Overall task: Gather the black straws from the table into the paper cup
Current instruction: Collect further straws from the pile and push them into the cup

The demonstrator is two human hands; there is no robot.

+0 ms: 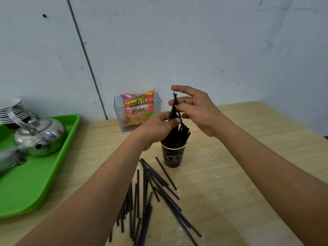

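A dark brown paper cup (173, 157) stands upright on the wooden table, with several black straws (182, 135) leaning out of it. Directly above the cup, my left hand (156, 126) pinches a small bunch of black straws (174, 105) that point upward. My right hand (197, 109) is beside it, its thumb and a finger on the same bunch and its other fingers spread. Many loose black straws (150, 190) lie scattered on the table in front of the cup, between my forearms.
A green tray (35, 183) at the left holds a metal kettle (39, 135) and stacked white saucers (10, 109). A clear box (158, 103) with a French Fries snack bag (138, 109) stands against the grey wall behind the cup.
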